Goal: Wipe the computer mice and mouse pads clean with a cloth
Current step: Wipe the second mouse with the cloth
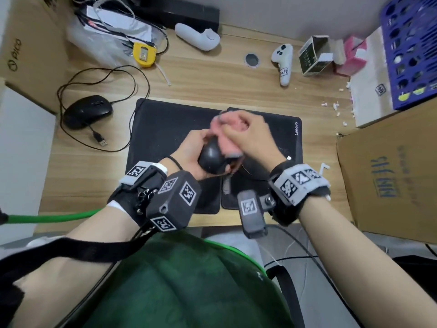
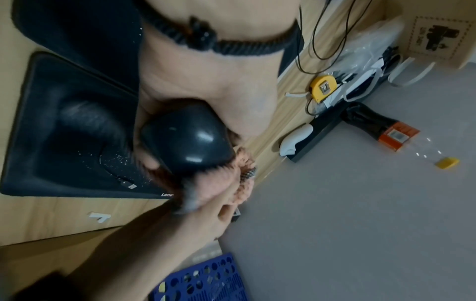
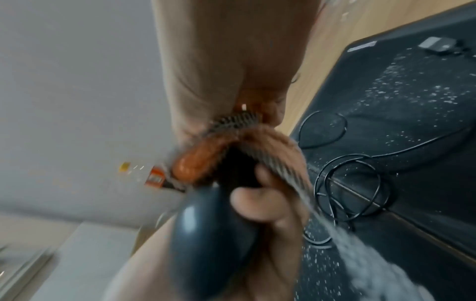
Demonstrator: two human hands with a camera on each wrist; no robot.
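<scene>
Head view: wooden desk (image 1: 194,88), big cardboard boxes at both edges, the right one (image 1: 387,181) bearing blue print. Two black mouse pads lie side by side mid-desk, touching or slightly overlapping at the seam: left pad (image 1: 160,129), right pad (image 1: 289,131) with a Lenovo mark on its right edge. Right wrist view shows white specks scattered over the pad surface, plus a looped black cable lying on it.

Blue perforated tray (image 1: 411,50) sits far right. Second black mouse (image 1: 87,111) rests on bare desk left of the pads, cable coiled around it, USB plug loose on the wood. Smaller stuff along the back: white controller (image 1: 282,60), yellow tape measure (image 1: 144,54).

Left hand (image 1: 189,155) is wrapped around the held black mouse (image 1: 211,158), lifted clear of the pads above the seam, glossy rounded back facing the camera. Thumb on one side, fingers underneath.

Right hand (image 1: 250,136) is fisted around a bunched pink cloth (image 1: 224,129), pressing it against the far end of that mouse. Cloth has a grey edge hanging down; motion blur on it in all views.
</scene>
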